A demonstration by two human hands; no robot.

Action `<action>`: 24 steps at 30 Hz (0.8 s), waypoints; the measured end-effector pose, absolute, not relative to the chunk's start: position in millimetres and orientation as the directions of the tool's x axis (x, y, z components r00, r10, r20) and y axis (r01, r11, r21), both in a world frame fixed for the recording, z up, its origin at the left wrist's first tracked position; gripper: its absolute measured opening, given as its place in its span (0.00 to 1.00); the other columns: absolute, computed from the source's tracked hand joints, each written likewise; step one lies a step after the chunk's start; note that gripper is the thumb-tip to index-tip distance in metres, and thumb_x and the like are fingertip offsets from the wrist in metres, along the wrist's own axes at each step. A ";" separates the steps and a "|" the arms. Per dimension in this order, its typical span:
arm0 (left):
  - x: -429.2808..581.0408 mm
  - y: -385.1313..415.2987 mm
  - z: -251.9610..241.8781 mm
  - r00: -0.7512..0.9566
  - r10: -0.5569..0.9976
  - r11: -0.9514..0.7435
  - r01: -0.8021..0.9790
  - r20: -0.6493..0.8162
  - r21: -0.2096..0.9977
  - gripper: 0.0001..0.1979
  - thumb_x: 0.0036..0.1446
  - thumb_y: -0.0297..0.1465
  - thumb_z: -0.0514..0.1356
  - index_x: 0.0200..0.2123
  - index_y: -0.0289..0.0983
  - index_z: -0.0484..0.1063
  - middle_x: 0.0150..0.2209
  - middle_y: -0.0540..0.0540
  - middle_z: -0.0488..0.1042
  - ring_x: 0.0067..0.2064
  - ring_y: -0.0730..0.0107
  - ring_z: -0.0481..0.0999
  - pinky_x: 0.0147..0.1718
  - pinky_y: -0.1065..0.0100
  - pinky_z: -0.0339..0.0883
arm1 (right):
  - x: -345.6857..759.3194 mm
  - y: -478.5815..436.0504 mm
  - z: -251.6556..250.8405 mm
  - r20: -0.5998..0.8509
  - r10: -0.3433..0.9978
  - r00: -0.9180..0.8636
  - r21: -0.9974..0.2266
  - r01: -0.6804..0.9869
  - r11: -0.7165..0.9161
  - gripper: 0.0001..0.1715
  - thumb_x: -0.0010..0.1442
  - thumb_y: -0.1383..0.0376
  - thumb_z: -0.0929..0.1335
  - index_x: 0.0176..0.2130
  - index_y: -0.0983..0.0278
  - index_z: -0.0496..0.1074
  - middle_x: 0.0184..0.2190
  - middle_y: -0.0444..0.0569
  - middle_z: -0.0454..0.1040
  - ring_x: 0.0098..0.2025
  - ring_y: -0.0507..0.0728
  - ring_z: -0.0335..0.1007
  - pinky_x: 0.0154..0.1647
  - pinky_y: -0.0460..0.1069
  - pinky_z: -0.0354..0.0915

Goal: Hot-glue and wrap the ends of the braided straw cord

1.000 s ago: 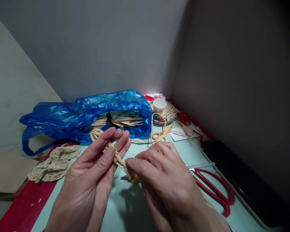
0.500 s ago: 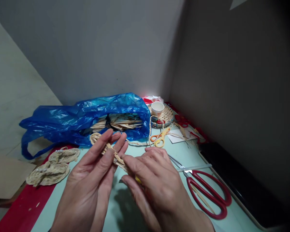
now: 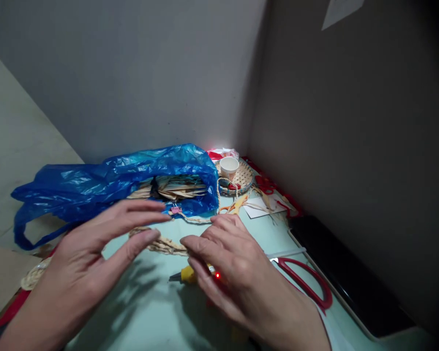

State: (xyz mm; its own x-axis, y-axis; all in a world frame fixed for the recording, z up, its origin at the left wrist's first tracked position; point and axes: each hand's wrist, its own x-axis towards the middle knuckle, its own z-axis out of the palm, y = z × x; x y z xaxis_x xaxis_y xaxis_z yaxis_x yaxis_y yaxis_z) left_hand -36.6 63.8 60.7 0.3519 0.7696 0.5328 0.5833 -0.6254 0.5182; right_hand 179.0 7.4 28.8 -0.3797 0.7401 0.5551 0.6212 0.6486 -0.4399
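A coiled straw braid [image 3: 168,247] hangs between my two hands above the pale green tabletop. My right hand [image 3: 237,273] pinches its right end between thumb and fingers. My left hand [image 3: 95,253] has its thumb and fingers spread apart at the left end; the thumb overlaps the braid, with the fingers raised above it. Below the braid is a yellow glue gun [image 3: 188,275] with a dark nozzle and a lit red light, its body mostly covered by my right hand. At far left, a woven straw piece [image 3: 32,275] shows partly behind my left hand.
Behind my hands lies a blue plastic bag [image 3: 84,183] of dried straw. A white cup [image 3: 229,165] stands on a woven tray [image 3: 246,176]. Yellow-handled scissors [image 3: 237,204], red-handled scissors [image 3: 310,275] and a black phone-like slab [image 3: 347,278] are to the right. Walls close off the back and right.
My left hand has moved left and spread its fingers, letting go of its grip on the braid. The braid is lower and flatter. The glue gun's nozzle has come into view.
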 end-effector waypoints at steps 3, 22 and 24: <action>-40.7 65.4 65.0 0.553 0.756 -0.645 0.538 0.351 0.542 0.08 0.62 0.40 0.63 0.34 0.52 0.84 0.35 0.57 0.86 0.36 0.71 0.84 0.36 0.80 0.73 | 186.0 4.3 31.9 0.522 0.770 -0.368 -0.536 0.561 0.631 0.12 0.72 0.68 0.64 0.52 0.67 0.73 0.40 0.49 0.76 0.44 0.57 0.67 0.51 0.54 0.61; -16.7 54.4 57.9 0.366 0.896 0.105 0.376 -0.251 0.921 0.15 0.54 0.49 0.66 0.30 0.44 0.79 0.28 0.53 0.74 0.31 0.68 0.70 0.27 0.74 0.64 | 202.6 10.6 31.1 0.436 0.830 -0.346 -0.680 0.478 0.557 0.05 0.74 0.63 0.65 0.45 0.62 0.70 0.40 0.43 0.73 0.42 0.52 0.66 0.45 0.48 0.62; -18.2 54.6 54.2 0.338 0.940 -0.118 0.450 -0.047 0.885 0.12 0.55 0.48 0.65 0.33 0.48 0.81 0.31 0.53 0.79 0.33 0.67 0.74 0.29 0.74 0.66 | 202.9 11.2 31.4 0.450 0.830 -0.331 -0.679 0.477 0.558 0.05 0.73 0.63 0.66 0.44 0.63 0.71 0.39 0.43 0.75 0.42 0.52 0.68 0.45 0.48 0.62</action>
